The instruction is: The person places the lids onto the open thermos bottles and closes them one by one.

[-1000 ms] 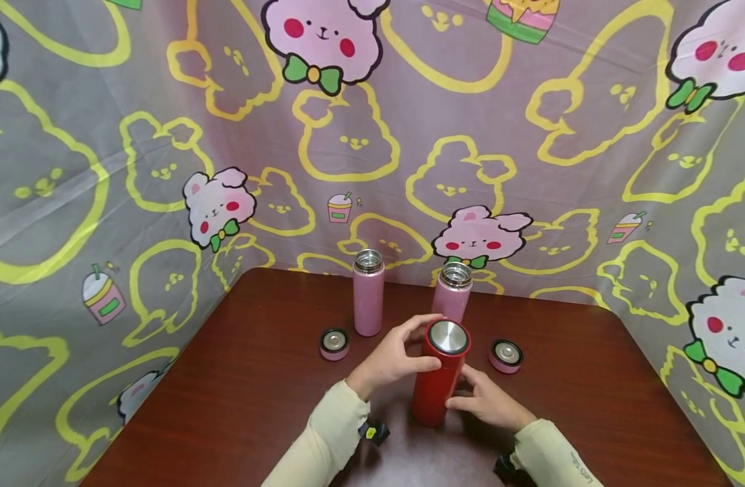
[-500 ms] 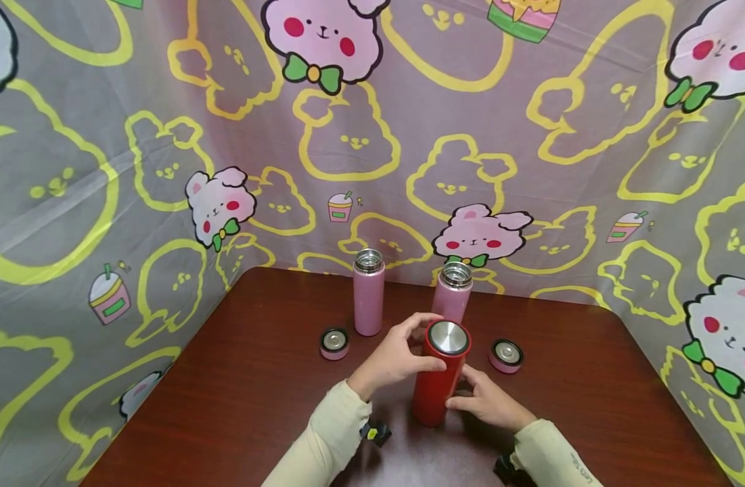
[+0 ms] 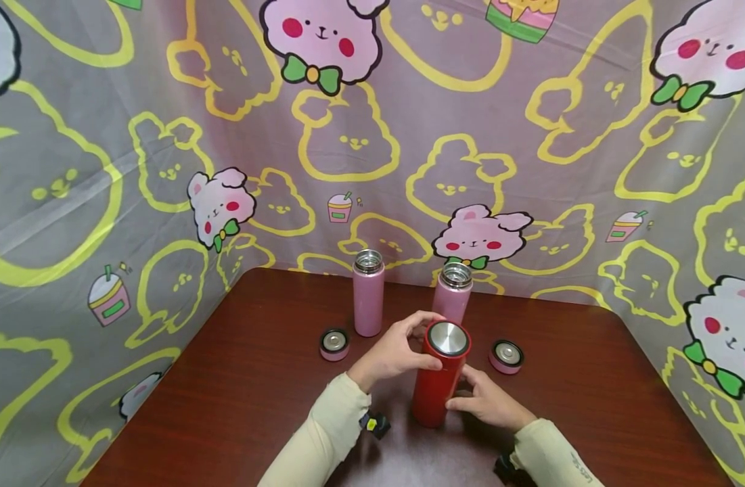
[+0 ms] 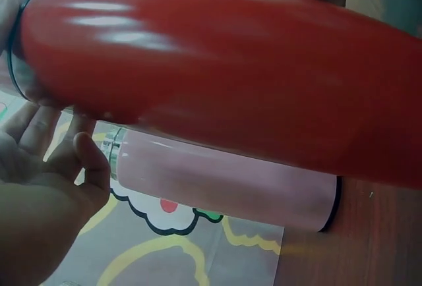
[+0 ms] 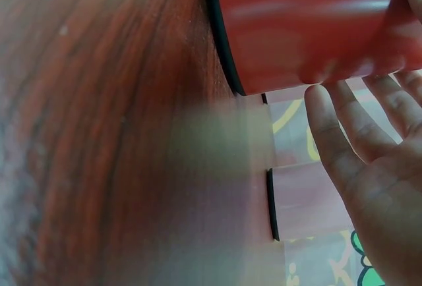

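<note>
An upright red thermos (image 3: 434, 392) with a silver-topped lid (image 3: 448, 337) stands in front of me on the table. My left hand (image 3: 392, 350) grips it around the lid from the left, thumb in front and fingers behind. Lower down, my right hand (image 3: 489, 404) holds the body from the right side. In the left wrist view the red thermos (image 4: 231, 68) fills the top, with the left hand's fingers (image 4: 46, 124) at its lid end. The right wrist view has the thermos base (image 5: 283, 32) at the wood and the right fingers (image 5: 330, 118) against its side.
Two lidless pink thermoses (image 3: 369, 301) stand behind, one partly hidden by the red thermos and left hand. A pink lid (image 3: 334, 345) lies upturned at left, another upturned lid (image 3: 506, 357) at right. A patterned cloth (image 3: 348, 135) hangs behind the brown table (image 3: 226, 406).
The left hand's thumb and fingers shift slightly at the thermos lid, moving a little right and then back left. The right hand and the red thermos stay in place.
</note>
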A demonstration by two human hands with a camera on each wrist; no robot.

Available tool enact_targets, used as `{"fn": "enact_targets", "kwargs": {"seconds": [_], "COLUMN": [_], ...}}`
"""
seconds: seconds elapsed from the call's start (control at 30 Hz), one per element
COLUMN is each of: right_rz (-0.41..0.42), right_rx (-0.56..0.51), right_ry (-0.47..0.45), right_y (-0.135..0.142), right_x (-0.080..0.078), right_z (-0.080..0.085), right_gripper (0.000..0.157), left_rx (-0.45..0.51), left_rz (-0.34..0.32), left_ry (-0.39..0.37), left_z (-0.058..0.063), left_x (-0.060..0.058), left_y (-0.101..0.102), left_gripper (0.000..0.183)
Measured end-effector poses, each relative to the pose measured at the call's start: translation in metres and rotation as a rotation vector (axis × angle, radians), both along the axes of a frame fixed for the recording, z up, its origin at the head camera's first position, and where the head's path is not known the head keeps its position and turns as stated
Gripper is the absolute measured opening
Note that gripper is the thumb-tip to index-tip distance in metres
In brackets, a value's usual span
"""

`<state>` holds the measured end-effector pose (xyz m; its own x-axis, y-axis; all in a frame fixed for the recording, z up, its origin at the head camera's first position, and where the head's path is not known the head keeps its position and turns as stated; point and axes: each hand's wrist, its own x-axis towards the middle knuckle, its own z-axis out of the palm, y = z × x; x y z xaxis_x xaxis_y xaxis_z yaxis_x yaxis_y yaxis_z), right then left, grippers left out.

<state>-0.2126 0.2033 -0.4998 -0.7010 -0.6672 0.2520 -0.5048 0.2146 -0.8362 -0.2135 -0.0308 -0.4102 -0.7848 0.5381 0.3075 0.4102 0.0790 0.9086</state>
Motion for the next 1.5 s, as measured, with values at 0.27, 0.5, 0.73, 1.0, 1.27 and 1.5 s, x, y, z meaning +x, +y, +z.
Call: {"fn": "enact_targets", "kwargs": {"seconds": [0.27, 0.5, 0.73, 1.0, 1.27, 1.5], "right_rz": [-0.017, -0.026, 0.002, 0.003, -0.017, -0.09], "right_rx": [-0.032, -0.015, -0.015, -0.031, -0.084, -0.097], "right_ry": [-0.012, 0.078, 0.147, 0.158, 0.104, 0.177], "right_y": [0.0, -0.007, -0.015, -0.017, -0.016, -0.003], "right_x": [-0.006, 0.0, 0.013, 0.014, 0.021, 0.019], "right_z": [-0.005, 0.009, 0.033, 0.036, 0.037, 0.018], "right_gripper": [0.057, 0.059, 0.059, 0.062, 0.064, 0.071], "left_rx": [0.136, 0.172, 0.178, 0.156, 0.123, 0.029], "left_rz": [-0.083, -0.144, -0.162, -0.172, -0.174, -0.107], "left_ry": [-0.045, -0.017, -0.006, -0.02, -0.015, 0.04], "left_z": [-0.012, -0.016, -0.015, -0.013, -0.012, -0.015], "left_x": [-0.001, 0.0, 0.001, 0.001, 0.003, 0.007], "left_y": [0.0, -0.001, 0.0, -0.001, 0.0, -0.005], "left_gripper": [0.065, 0.071, 0.068, 0.069, 0.064, 0.055]}}
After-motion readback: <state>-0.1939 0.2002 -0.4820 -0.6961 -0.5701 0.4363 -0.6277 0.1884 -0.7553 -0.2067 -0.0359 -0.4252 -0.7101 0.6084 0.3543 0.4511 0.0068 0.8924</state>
